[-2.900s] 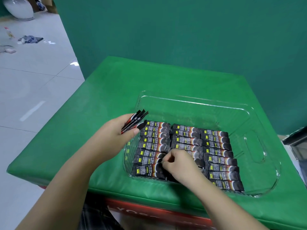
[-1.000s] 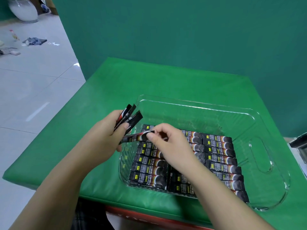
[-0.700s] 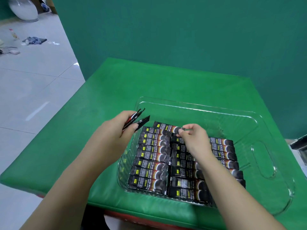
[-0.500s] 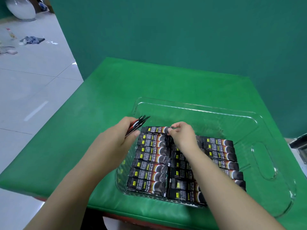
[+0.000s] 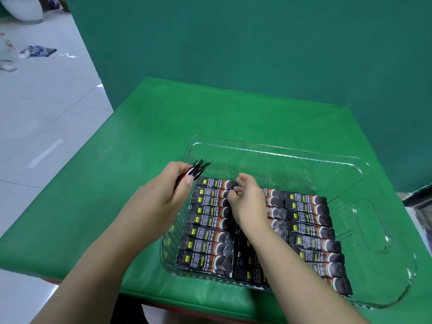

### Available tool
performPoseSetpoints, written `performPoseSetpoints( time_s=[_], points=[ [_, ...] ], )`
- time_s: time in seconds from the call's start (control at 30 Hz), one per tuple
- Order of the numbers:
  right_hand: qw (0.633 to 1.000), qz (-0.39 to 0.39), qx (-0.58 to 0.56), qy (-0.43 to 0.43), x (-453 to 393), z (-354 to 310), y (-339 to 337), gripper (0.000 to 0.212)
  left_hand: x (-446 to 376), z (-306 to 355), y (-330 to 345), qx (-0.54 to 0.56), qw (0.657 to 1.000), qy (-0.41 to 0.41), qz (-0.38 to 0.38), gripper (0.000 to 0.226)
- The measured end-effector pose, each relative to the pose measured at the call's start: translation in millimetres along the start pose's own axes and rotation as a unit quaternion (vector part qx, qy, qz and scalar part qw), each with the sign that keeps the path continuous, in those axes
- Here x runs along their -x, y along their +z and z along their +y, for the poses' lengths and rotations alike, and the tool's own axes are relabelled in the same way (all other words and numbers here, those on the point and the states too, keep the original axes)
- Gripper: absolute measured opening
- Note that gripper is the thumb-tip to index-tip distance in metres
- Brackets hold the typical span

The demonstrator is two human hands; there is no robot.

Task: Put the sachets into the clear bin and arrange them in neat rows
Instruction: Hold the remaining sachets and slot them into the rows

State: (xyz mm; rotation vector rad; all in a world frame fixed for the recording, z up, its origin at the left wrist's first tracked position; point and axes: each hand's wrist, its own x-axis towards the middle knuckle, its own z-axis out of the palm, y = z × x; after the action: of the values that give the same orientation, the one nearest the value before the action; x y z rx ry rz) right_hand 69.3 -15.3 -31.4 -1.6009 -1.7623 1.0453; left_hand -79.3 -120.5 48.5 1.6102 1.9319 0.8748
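Where the sachets [image 5: 211, 232] lie flat in three side-by-side rows on the floor of the clear bin [image 5: 275, 149], they fill its near part. At the far end of the left row, the right hand [image 5: 245, 197] hovers with fingers loosely curled, holding nothing. Just beside it, over the bin's left rim, the left hand [image 5: 167, 195] pinches a small bundle of sachets [image 5: 195, 170]. Under the bin lies the green worktop [image 5: 145, 146].

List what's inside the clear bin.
Clear bin: three columns of dark sachets lying flat; far strip bare. Right hand and forearm cover much of the middle column.
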Motion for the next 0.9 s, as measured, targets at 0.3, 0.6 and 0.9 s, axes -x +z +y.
performPoseSetpoints(
  time_s=[0.3, 0.6, 0.9],
  points=[
    [0.980, -0.004, 0.197, 0.006, 2.5, -6.1, 2.0, 0.039, -0.4, 1.3, -0.4, -0.008, 1.000, -0.022, -0.016, 0.010],
    [0.977, -0.057, -0.175, -0.110, 31.8, -37.6, -21.6, 0.015, -2.0, -2.4, 0.4, -0.015, 0.999, -0.028, -0.012, 0.003],
    [0.959, -0.120, -0.236, -0.099, 32.8, -48.0, -20.9, 0.021, -1.2, -1.0, 0.9, -0.021, 0.999, -0.033, 0.005, 0.004]
  ],
)
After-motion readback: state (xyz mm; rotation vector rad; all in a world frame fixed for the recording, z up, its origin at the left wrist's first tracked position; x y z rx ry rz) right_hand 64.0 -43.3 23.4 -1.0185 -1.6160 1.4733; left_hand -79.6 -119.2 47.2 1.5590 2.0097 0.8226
